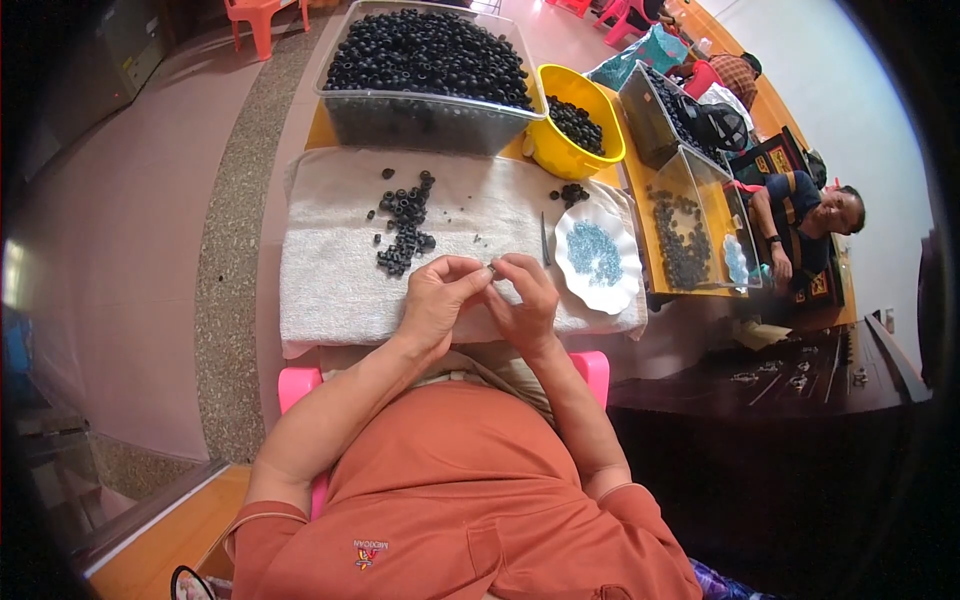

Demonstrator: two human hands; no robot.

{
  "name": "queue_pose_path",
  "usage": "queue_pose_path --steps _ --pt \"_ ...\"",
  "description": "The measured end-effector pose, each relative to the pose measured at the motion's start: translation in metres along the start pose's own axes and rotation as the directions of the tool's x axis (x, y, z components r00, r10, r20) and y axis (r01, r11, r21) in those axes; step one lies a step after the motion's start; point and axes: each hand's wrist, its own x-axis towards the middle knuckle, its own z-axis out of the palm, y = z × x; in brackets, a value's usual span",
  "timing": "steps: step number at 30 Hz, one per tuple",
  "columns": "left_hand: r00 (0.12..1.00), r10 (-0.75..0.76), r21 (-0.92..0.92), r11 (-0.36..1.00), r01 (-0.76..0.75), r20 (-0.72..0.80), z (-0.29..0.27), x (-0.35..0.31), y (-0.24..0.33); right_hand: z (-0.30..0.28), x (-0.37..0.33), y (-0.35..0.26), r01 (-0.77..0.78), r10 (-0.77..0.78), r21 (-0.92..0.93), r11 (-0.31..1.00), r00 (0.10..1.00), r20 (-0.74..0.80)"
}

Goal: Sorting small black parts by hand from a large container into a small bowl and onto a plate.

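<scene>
My left hand [440,298] and my right hand [526,302] meet over the near edge of a white towel [330,270]. Their thumbs and index fingers pinch together on a tiny piece, mostly hidden by the fingertips. Just beyond my left hand lies a loose pile of small black ring-like parts [405,215]. To the right of my right hand, a white scalloped plate [612,292] bears many tiny light-blue pieces [594,252]. Dark tweezers [545,240] lie along the plate's left side. A small cluster of black parts [572,194] sits beyond the plate.
A large clear bin [420,122] heaped with black parts stands at the back, beside a yellow bucket [560,150] of similar parts. Further right are clear boxes [705,225] and a seated person [800,220]. Pink chair arms [592,375] flank me.
</scene>
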Motion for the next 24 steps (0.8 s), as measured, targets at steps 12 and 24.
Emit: queue_pose_path --steps 12,24 --pt "1.0 0.025 0.015 1.0 -0.025 -0.004 0.0 0.001 -0.001 0.008 -0.004 0.008 0.061 -0.061 -0.048 0.997 0.998 -0.004" --pt "0.999 0.053 0.003 0.999 -0.053 0.009 0.006 -0.002 0.001 -0.002 0.009 0.006 -0.076 0.076 0.014 0.997 0.997 0.029"
